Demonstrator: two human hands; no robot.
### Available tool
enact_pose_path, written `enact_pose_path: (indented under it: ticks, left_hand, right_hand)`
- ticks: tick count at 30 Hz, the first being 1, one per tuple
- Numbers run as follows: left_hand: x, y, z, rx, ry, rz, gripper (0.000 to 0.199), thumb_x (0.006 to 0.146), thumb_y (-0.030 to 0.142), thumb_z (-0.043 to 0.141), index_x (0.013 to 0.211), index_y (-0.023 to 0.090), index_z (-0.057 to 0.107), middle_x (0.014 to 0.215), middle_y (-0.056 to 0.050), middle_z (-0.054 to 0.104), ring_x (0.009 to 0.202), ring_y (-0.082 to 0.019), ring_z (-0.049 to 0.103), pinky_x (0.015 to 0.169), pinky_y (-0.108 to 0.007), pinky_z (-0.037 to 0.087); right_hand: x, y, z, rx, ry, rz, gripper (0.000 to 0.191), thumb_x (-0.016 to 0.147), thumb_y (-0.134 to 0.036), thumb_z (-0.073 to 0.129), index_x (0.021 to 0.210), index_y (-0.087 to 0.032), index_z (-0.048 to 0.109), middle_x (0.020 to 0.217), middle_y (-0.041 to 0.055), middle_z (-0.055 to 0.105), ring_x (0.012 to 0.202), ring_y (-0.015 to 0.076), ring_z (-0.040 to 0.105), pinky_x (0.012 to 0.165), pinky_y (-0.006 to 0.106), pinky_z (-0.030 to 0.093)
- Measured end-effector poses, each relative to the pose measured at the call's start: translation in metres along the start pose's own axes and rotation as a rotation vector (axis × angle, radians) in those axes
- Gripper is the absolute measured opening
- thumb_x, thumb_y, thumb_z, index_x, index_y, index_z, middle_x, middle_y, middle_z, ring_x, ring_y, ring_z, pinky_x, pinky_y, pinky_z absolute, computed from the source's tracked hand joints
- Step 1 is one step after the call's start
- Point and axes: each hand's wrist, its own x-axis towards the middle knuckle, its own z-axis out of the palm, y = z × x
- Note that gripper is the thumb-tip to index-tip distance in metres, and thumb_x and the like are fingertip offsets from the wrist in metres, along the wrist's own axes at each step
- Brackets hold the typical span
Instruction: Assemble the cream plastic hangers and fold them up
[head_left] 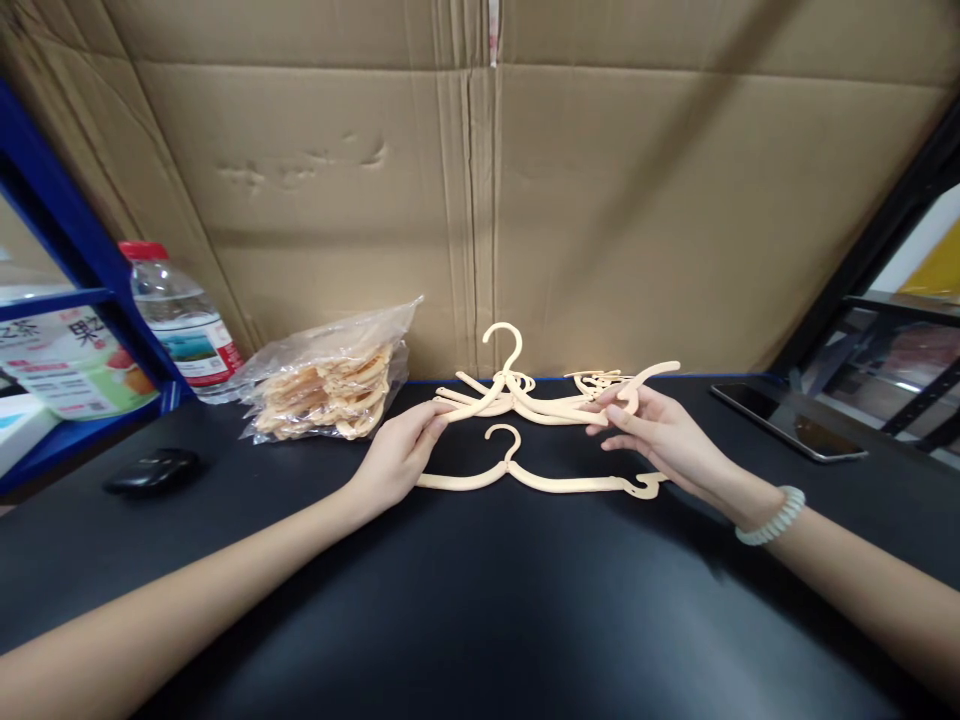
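My left hand pinches the left arm of a beige plastic clothes hanger, which is raised above the table with its hook up. At that hanger's right end, my right hand grips a beige curved end piece between thumb and fingers. Whether the piece is joined to the hanger's arm, I cannot tell. Nearer to me, a second clothes hanger lies on the table, with a notched piece at its right end; my left hand hides its left end. More beige hanger parts show behind the raised hanger.
A clear bag of beige parts sits at the back left, beside a red-capped water bottle and a black mouse. Small beige pieces lie at the back. A phone rests at right. Cardboard stands behind the black table.
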Motion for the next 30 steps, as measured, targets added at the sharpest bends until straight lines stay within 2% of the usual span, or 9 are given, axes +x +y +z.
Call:
enact_pose_path:
  ticks: [3, 6, 9, 14, 18, 22, 26, 30]
  left_hand:
    - [0.000, 0.000, -0.001, 0.044, 0.010, 0.007, 0.028, 0.095, 0.031, 0.036, 0.103, 0.019, 0.059, 0.079, -0.001, 0.063, 0.069, -0.017, 0.057, 0.067, -0.027, 0.044]
    - [0.002, 0.003, -0.005, 0.097, -0.013, 0.009, 0.027, 0.095, 0.031, 0.034, 0.102, 0.019, 0.057, 0.073, 0.001, 0.058, 0.062, -0.015, 0.054, 0.060, -0.026, 0.041]
    - [0.006, 0.009, -0.014, 0.164, -0.088, -0.025, 0.023, 0.095, 0.033, 0.035, 0.098, 0.019, 0.053, 0.066, 0.003, 0.054, 0.056, -0.015, 0.052, 0.056, -0.025, 0.039]
    - [0.014, 0.018, -0.038, 0.197, -0.275, 0.002, 0.021, 0.095, 0.032, 0.032, 0.089, 0.020, 0.049, 0.069, 0.002, 0.059, 0.060, -0.015, 0.055, 0.061, -0.026, 0.041]
    - [0.016, 0.017, -0.059, 0.185, -0.531, 0.021, 0.022, 0.095, 0.034, 0.037, 0.087, 0.021, 0.052, 0.073, 0.001, 0.062, 0.063, -0.015, 0.056, 0.061, -0.024, 0.041]
    - [0.016, 0.019, -0.065, 0.244, -0.714, 0.108, 0.018, 0.090, 0.035, 0.052, 0.084, 0.021, 0.059, 0.084, -0.002, 0.062, 0.076, -0.017, 0.058, 0.067, -0.024, 0.043]
    - [0.015, 0.029, -0.061, 0.243, -0.804, 0.178, 0.013, 0.088, 0.031, 0.059, 0.083, 0.020, 0.065, 0.089, -0.003, 0.062, 0.090, -0.020, 0.057, 0.078, -0.025, 0.042]
    - [0.012, 0.035, -0.057, 0.256, -0.790, 0.167, 0.011, 0.085, 0.027, 0.063, 0.080, 0.019, 0.066, 0.092, -0.003, 0.060, 0.091, -0.019, 0.057, 0.078, -0.024, 0.042]
  right_hand:
    - [0.002, -0.005, -0.007, 0.018, 0.012, -0.044, 0.027, 0.071, -0.039, 0.076, 0.092, -0.022, 0.070, 0.100, 0.0038, 0.065, 0.081, 0.0146, 0.059, 0.062, 0.025, 0.052]
    - [0.008, -0.012, -0.023, 0.143, 0.049, -0.046, 0.022, 0.072, -0.040, 0.075, 0.086, -0.022, 0.074, 0.080, 0.0012, 0.062, 0.068, 0.0113, 0.053, 0.058, 0.023, 0.048]
    - [0.015, -0.018, -0.040, 0.163, 0.087, -0.044, 0.016, 0.068, -0.035, 0.077, 0.075, -0.020, 0.074, 0.065, -0.0001, 0.056, 0.058, 0.0099, 0.048, 0.052, 0.024, 0.045]
    - [0.016, -0.025, -0.058, 0.018, 0.012, -0.011, 0.021, 0.066, -0.036, 0.079, 0.075, -0.018, 0.074, 0.065, 0.0036, 0.063, 0.059, 0.0140, 0.056, 0.053, 0.028, 0.047]
    - [0.012, -0.033, -0.066, -0.180, -0.154, 0.012, 0.027, 0.066, -0.036, 0.080, 0.087, -0.020, 0.074, 0.067, 0.0032, 0.069, 0.058, 0.0138, 0.060, 0.056, 0.028, 0.049]
    - [0.008, -0.040, -0.071, -0.510, -0.472, 0.076, 0.023, 0.068, -0.036, 0.078, 0.079, -0.016, 0.074, 0.070, 0.0043, 0.072, 0.061, 0.0146, 0.063, 0.059, 0.027, 0.049]
    - [0.007, -0.041, -0.071, -0.657, -0.723, 0.206, 0.026, 0.070, -0.037, 0.077, 0.079, -0.014, 0.068, 0.075, 0.0048, 0.073, 0.064, 0.0142, 0.063, 0.059, 0.025, 0.048]
    - [0.006, -0.039, -0.066, -0.789, -0.807, 0.224, 0.028, 0.073, -0.040, 0.074, 0.078, -0.014, 0.066, 0.076, 0.0048, 0.071, 0.061, 0.0123, 0.059, 0.058, 0.025, 0.046]
